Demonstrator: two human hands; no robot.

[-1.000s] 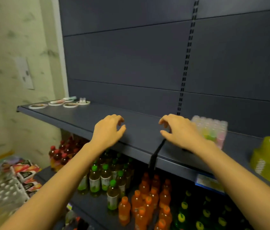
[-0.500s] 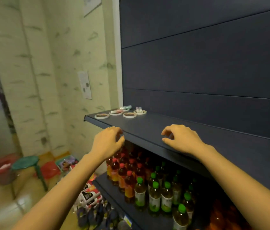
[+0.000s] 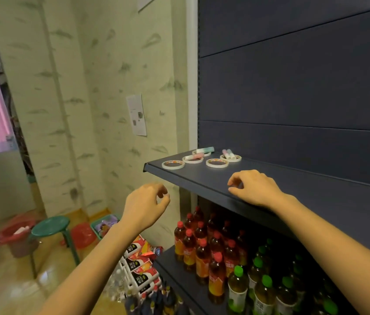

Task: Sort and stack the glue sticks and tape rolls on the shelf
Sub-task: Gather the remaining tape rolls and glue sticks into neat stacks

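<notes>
1. The view has swung left along the shelf (image 3: 315, 196). The loose tape rolls (image 3: 217, 163) and glue sticks (image 3: 205, 150) at its far left end were small and distant a second ago and now lie just beyond the hands.
2. The left hand (image 3: 145, 201) has come off the front lip. It hangs in the air just below the shelf's left corner, fingers loosely curled and holding nothing.
3. The right hand (image 3: 254, 188) is over the front edge, near the closest roll but apart from it, and its loosely curled fingers are empty too. From this angle it is hard to tell whether the palm rests on the lip or hovers above it.
4. Nothing is sorted yet. The rolls lie flat and spread out singly. One stick lies across a roll, another lies on the farthest roll, and two rest on the rightmost roll.
5. The approach looks nearly done, so the first pick is probably next. The sticks should come off the rolls first, or stacking will send them rolling toward the edge.
</notes>
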